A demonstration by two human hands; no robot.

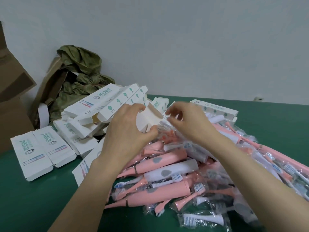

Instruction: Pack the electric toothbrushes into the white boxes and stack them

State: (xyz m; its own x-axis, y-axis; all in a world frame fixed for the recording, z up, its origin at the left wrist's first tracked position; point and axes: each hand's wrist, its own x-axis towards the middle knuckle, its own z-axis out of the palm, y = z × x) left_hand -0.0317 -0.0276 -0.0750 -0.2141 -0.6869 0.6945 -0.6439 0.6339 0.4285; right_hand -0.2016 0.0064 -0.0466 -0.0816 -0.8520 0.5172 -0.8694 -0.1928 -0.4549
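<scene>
Wrapped toothbrushes (167, 164) heaped on the green table (33, 198), left hand (127, 129) gripping a white box (147, 118), right hand (185, 121) curled at its mouth (grasp too blurred to tell).

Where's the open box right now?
Centre of the head view: the left hand grips the open box above the toothbrush pile, beside the heaped boxes.

1. A plain pale wall (184, 39) stands beyond the right hand (189, 126).
2. A green tabletop (33, 198) spreads beneath the left hand (127, 133).
3. Left of it, brown cardboard (13, 97) and crumpled olive sheeting (80, 69) sit against the wall.
</scene>
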